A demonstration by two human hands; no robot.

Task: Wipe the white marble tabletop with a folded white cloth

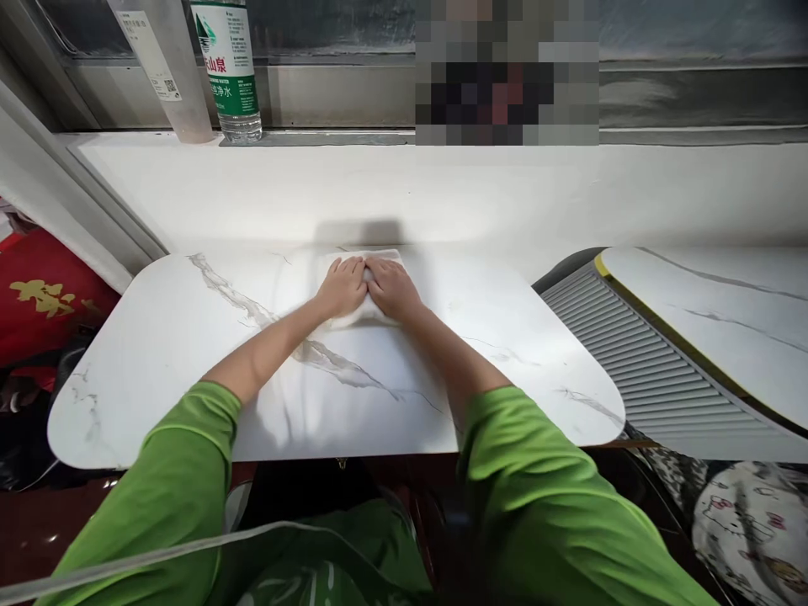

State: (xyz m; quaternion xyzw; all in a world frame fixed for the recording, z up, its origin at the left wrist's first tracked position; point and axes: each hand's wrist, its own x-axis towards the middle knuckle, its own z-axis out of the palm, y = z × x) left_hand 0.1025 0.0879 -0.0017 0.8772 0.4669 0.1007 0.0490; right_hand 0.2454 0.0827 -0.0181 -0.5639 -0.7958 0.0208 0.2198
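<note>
A folded white cloth point(379, 259) lies at the far middle of a white marble-patterned table point(189, 353). My left hand point(342, 287) rests flat on the cloth's left half, fingers stretched forward. Beside it, touching at the fingers, my right hand point(392, 287) presses flat on the right half. Both hands cover most of the cloth; only its far edge and corners show. My arms in green sleeves reach in from the near edge.
A white ledge point(442, 185) runs behind the table, with a green-labelled water bottle point(228, 67) and a pale cylinder point(167, 67) at its back left. A second marble tabletop point(725, 311) and a grey ribbed panel point(631, 353) stand to the right. Red fabric point(44, 295) lies left.
</note>
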